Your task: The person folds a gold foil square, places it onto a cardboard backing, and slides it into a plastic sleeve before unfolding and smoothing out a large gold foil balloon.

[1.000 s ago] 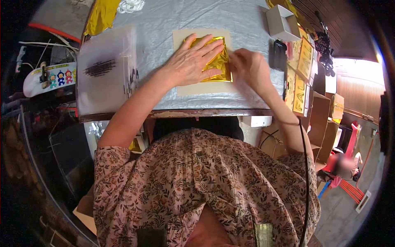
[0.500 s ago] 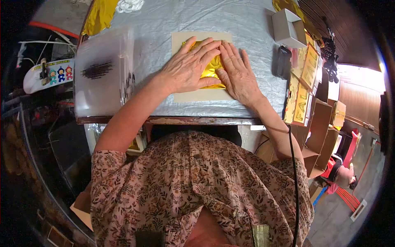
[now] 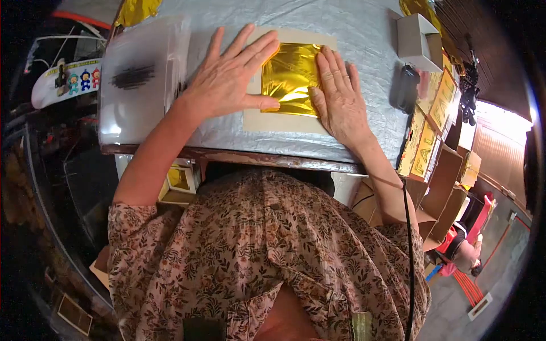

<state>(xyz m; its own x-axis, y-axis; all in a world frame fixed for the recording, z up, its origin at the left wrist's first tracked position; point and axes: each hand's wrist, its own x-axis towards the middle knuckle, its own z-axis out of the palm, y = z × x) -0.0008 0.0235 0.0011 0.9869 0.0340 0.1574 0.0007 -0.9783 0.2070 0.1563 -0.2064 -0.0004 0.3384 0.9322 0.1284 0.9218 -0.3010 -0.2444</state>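
Observation:
A square of shiny gold foil [image 3: 291, 79] lies on a beige board [image 3: 284, 124] on the silver-covered table. My left hand [image 3: 230, 77] has its fingers spread, with the thumb and index fingertip at the foil's left edge and the palm over the left side of the board. Along the foil's right edge my right hand [image 3: 341, 99] rests flat, fingers stretched out and touching its border. Neither hand grips anything. Some wrinkles show in the foil's surface.
A stack of clear plastic sheets [image 3: 142, 85] lies left on the table [image 3: 219, 142]. To the right stand a white open box [image 3: 414, 42], a dark case [image 3: 405, 88] and yellow printed packs [image 3: 424, 150]. More gold foil [image 3: 139, 10] hangs at the far left corner. Cardboard boxes [image 3: 441, 193] stand lower right.
My left hand has slid left off the middle of the foil, its fingers spreading wider. My right hand has shifted slightly right, so most of the gold foil now shows.

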